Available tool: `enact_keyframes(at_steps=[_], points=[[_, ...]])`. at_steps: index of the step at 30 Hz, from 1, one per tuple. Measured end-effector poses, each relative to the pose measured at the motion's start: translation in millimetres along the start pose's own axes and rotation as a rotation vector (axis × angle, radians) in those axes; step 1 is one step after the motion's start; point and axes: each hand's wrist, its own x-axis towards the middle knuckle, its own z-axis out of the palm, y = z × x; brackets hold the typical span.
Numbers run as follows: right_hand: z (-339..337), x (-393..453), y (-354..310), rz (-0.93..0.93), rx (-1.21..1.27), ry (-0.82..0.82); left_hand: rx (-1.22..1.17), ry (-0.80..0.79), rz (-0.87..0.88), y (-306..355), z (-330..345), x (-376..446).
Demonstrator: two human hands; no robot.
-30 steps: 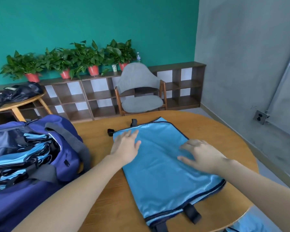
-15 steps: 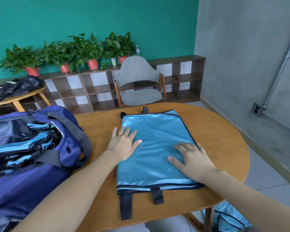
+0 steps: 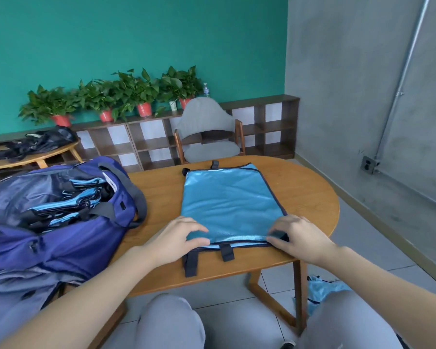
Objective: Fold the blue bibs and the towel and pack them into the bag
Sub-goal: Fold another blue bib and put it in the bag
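Wooden table (image 3: 307,195), rounded right end, is carrying 2 things. Blue bib (image 3: 230,202) is lying flat w/ dark trim approx. mid-table, straps poking out at far edge and dangling toward near edge. Purple bag (image 3: 61,238) is sitting on left part, unzipped, w/ folded blue bibs inside, just beside the flat bib, not touching. Floor (image 3: 378,248), grey tile, is carrying the table legs and a crumpled blue cloth (image 3: 320,290) near right, partly hidden. Far left, a 2nd wooden table (image 3: 33,157) is holding a dark heap (image 3: 40,142).
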Motion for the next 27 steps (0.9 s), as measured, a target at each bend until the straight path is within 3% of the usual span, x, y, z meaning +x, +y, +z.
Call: enact_keyframes(at_steps=[9,13,18,21,27], points=[[13.3,-18.1,-23.9,-0.018,0.015,0.033,0.02,-0.031,-0.11,7.2,3.1,-27.9],[27.4,-20.3,-55.5,-0.086,0.029,0.218,0.052,0.029,-0.088,9.6,4.0,-28.6],[53.4,-10.3,-108.5,0.112,0.071,0.186,-0.1,0.068,-0.006,29.3,14.9,-3.3],[67.3,-8.6,-111.7,0.205,0.102,0.257,-0.092,0.036,0.004,36.2,24.3,13.2],[72.2,-10.6,-106.5,0.166,0.24,0.328,0.008,-0.072,-0.051,21.8,52.5,18.5]])
